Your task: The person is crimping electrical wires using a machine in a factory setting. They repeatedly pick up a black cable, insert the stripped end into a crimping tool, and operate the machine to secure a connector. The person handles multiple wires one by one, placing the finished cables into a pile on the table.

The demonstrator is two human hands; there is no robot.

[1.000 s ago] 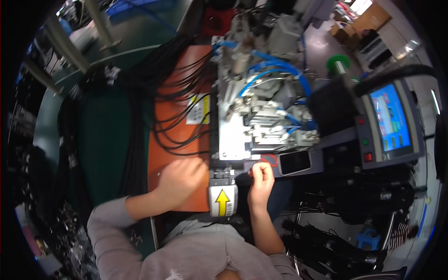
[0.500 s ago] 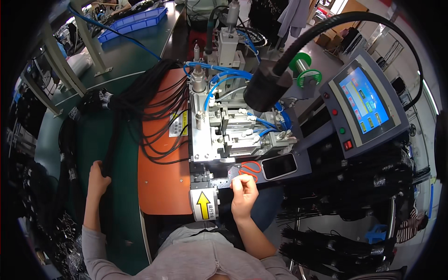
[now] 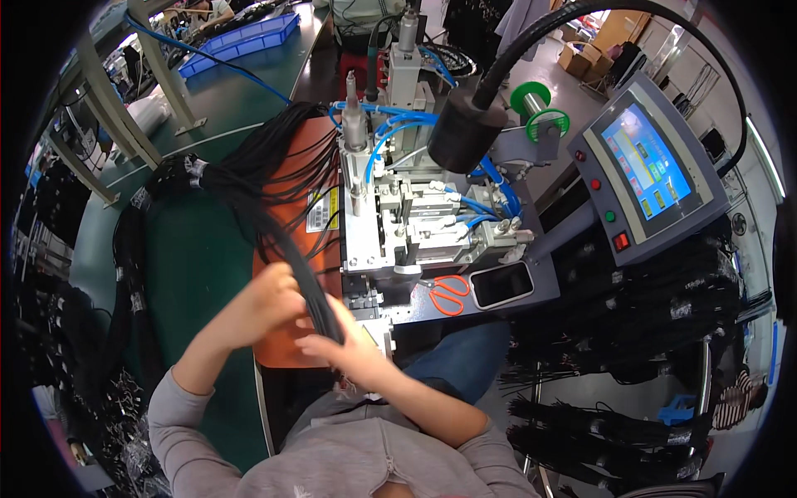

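A thick bundle of black cables [image 3: 300,264] slants over the orange board [image 3: 274,355] toward my body. My right hand [image 3: 359,355] is closed around its lower part, the thumb in front and the fingers on the far side. Close against the bundle's left side is my left hand [image 3: 264,305], its fingers curled in. Whatever those fingers may hold is hidden and slightly blurred. Thin black cables [image 3: 320,159] fan out from the bundle's far part to the metal machine [image 3: 365,236], which has blue air hoses.
Red-handled scissors [image 3: 449,295] and a phone [image 3: 501,285] lie on the machine's base. A touchscreen panel [image 3: 643,170] and a black flexible-necked lamp [image 3: 469,133] stand at right. More cable bundles [image 3: 129,266] lie on the green table [image 3: 199,332]. A blue tray [image 3: 241,46] sits far left.
My left hand has moved right from the green table, and the cable bundle now lies over the orange board. My right hand has left the scissors and taken hold of the bundle.
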